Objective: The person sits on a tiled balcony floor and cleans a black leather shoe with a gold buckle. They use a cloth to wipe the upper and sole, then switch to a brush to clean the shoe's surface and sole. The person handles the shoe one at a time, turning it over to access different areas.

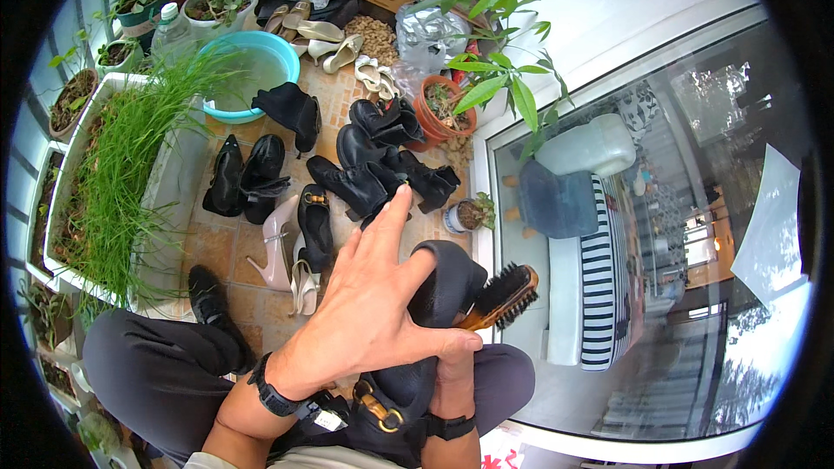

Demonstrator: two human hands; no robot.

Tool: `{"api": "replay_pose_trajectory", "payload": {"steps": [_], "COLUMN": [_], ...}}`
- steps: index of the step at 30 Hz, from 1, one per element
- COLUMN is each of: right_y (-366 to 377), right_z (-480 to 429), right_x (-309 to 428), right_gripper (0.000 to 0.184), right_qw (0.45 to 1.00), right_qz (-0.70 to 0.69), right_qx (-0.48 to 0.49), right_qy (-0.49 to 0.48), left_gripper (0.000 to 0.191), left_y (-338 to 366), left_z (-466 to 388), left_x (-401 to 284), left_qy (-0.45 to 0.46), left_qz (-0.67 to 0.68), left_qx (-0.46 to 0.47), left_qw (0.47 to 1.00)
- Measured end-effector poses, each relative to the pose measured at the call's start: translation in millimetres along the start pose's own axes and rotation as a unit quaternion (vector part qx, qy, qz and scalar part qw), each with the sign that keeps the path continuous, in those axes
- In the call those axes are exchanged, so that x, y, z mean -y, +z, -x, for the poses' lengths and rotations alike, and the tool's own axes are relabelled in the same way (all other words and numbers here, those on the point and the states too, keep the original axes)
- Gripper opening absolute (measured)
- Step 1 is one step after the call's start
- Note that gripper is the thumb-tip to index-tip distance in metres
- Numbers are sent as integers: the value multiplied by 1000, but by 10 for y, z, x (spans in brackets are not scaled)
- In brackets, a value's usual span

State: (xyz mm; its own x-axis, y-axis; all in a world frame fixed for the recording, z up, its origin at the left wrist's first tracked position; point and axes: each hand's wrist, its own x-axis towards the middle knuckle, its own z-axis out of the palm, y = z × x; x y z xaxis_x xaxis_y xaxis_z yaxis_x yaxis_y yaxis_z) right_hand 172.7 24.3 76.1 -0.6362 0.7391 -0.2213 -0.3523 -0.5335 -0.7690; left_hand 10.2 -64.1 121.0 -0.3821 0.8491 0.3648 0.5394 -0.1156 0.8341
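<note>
A black leather loafer (417, 383) with a bamboo-and-gold bit lies over my lap, its heel end pointing away from me. Across it reaches my left hand (365, 303), back upward and fingers spread, with the index finger against the shoe's edge; whether it grips is unclear. My right hand (456, 359), mostly hidden under the left thumb and the shoe, holds a wooden brush (502, 298) with dark bristles. The brush head sticks out to the right of the heel. On the tiles ahead stands a similar black shoe (317, 234) with a bamboo bit.
Black boots (355, 179), a pink high heel (277, 247) and other shoes stand on the tiled floor. A turquoise basin (283, 55) of water sits beyond. Left is a planter (172, 189) of grassy plants; right, a glass door (651, 397) and a potted plant (433, 133).
</note>
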Motion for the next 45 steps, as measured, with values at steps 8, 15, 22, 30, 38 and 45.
{"api": "replay_pose_trajectory", "payload": {"steps": [8,15,22,30,38,45], "right_y": [-40,-54,-89,-68,-140,-98], "right_z": [230,273,137,154,213,124], "right_x": [-86,-122,-101,-39,-82,-71], "right_gripper": [81,79,77,85,85,85], "right_qw": [1000,1000,991,997,995,998], "right_qz": [-2,16,104,-41,63,42], "right_qx": [-3,-22,-67,-18,-48,-40], "right_qy": [21,3,-57,-58,-54,-39], "left_gripper": [72,76,83,95,98,85], "left_y": [15,113,266,411,345,163], "left_z": [-28,-13,41,153,90,5], "left_x": [6,-93,-9,-5,28,123], "left_qy": [52,28,1,-37,-32,45], "left_qz": [6,-111,-18,167,233,104], "left_qx": [23,-17,-15,103,85,43], "left_qw": [998,993,1000,980,968,993]}}
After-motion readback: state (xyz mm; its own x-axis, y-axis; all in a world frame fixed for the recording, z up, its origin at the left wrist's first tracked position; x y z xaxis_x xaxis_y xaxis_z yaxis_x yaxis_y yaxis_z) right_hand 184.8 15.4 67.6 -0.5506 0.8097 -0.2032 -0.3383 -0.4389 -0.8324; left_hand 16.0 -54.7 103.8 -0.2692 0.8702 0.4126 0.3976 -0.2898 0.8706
